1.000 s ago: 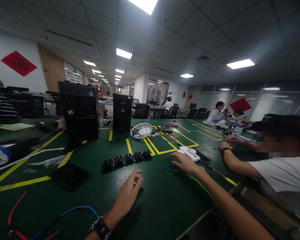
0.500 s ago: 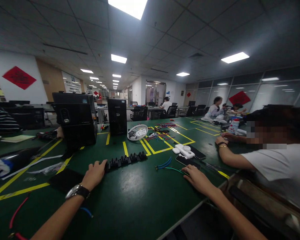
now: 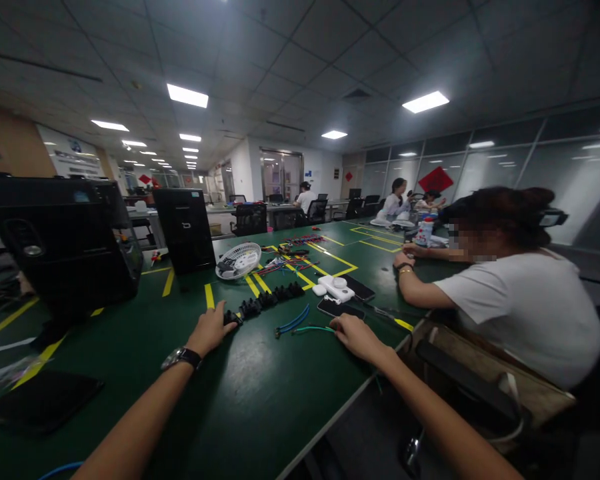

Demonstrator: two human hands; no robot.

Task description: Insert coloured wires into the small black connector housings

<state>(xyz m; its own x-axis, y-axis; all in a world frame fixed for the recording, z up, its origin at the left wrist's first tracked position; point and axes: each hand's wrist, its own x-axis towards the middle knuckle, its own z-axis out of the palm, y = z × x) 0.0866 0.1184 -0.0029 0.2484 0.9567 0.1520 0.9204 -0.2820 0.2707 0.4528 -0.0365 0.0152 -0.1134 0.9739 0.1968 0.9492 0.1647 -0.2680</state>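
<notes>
My left hand [image 3: 207,332] is closed on the near end of a black strip of linked plastic blocks [image 3: 267,300], which lies slantwise on the green table. The fingers cover that end. My right hand [image 3: 359,337] rests low over the table's right side, fingertips pinched at the right end of a green wire [image 3: 313,329]. Just beyond that wire are short blue wires [image 3: 294,320] with metal ends. A dark phone [image 3: 341,309] lies right behind my right hand, with a white device [image 3: 336,288] beside it.
Two black computer cases [image 3: 184,230] stand on the left. A white basket [image 3: 239,260] and a pile of coloured wires [image 3: 295,257] lie further back. A co-worker [image 3: 520,300] sits at the right, forearms on the table. A black flat item [image 3: 40,400] lies at lower left.
My view has turned right. The left hand has shifted the black strip rightward and away from me, towards the blue wires. The right hand stays at the green wire.
</notes>
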